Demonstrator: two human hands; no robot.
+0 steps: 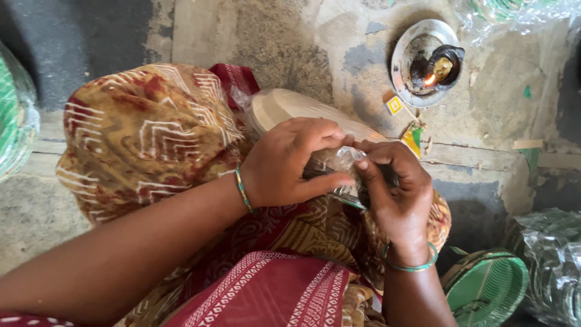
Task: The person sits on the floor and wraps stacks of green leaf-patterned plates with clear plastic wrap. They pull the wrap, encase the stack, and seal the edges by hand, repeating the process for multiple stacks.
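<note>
In the middle of the frame we see our left hand [284,163] and our right hand [396,194] close together. Both are pinching the crinkly end of a clear plastic bag [342,158]. The fingers of the left hand are curled over the top of it, and the thumb presses from below. The right hand's fingers are closed on the same bunched plastic, just beside the left thumb.

Inside the bag is a stack of pale round plates [284,109]. It lies on its side on our lap, just above the hands. Our hands hide the near end of the stack, so we cannot tell how many plates there are.

The patterned cloth [145,133] of our clothes fills the left and bottom of the frame.

At the upper right, a small lit lamp [440,68] sits in a round metal dish [407,48] on the rough floor [278,36]. It looks like a small flame, but it is too tiny to be sure.

At the lower right lies a green plate [490,284], half cut off by the edge. Beside it are more shiny plastic bundles [551,260], hard to make out. Another green bundle [12,115] is cut off at the left edge.
</note>
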